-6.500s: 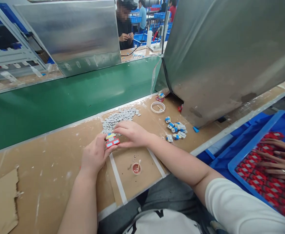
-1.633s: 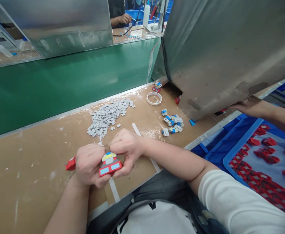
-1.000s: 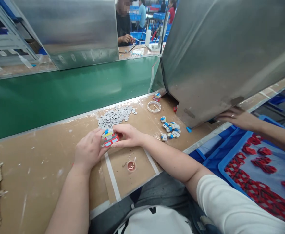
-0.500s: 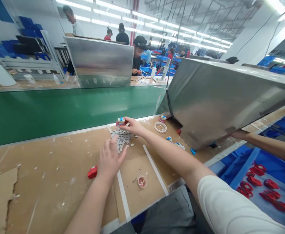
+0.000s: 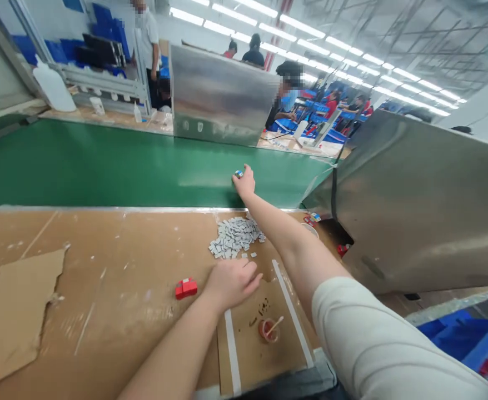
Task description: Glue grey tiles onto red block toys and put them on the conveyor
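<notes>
- Right hand (image 5: 244, 181) stretched over green conveyor belt (image 5: 102, 166), fingers pinching small blue-and-white toy piece (image 5: 238, 174), apparently.
- Best released low and flat.
- Left hand (image 5: 232, 281) loosely curled, empty, beside red plastic block (image 5: 186, 288).

No legible text, label or number anywhere in view.

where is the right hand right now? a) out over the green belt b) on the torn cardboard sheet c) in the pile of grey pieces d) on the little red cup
a: the right hand is stretched out over the green belt, past the grey pieces, with a small part at its fingers.
</notes>
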Demonstrator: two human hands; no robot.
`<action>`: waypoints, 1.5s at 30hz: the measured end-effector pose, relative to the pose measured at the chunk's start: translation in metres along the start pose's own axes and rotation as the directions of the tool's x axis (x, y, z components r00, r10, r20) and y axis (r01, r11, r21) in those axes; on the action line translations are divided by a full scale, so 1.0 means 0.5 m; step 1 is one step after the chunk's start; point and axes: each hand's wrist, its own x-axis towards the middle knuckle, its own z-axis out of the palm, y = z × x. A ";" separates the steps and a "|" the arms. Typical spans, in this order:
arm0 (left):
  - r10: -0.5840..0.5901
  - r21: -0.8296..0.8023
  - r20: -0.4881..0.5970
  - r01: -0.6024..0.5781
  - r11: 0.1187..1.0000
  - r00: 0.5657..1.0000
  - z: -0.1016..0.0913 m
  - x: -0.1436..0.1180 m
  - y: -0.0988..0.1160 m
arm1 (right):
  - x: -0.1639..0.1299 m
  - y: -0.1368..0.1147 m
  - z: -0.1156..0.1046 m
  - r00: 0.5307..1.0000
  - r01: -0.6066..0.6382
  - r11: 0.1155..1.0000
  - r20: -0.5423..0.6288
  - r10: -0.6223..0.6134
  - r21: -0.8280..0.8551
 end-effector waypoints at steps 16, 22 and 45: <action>-0.238 -0.595 0.246 0.341 0.728 0.939 -0.025 0.013 0.010 | -0.462 -0.135 -0.183 0.528 0.610 0.667 0.409 -0.745 0.428; -0.071 -0.981 0.139 0.147 0.126 0.988 -0.040 0.024 0.021 | -0.551 0.049 -0.273 0.814 0.509 0.768 0.071 -0.576 0.388; -0.311 -0.833 0.221 0.344 0.432 0.924 -0.038 0.032 0.019 | -0.733 0.149 -0.300 0.814 0.051 0.875 0.488 -0.316 0.481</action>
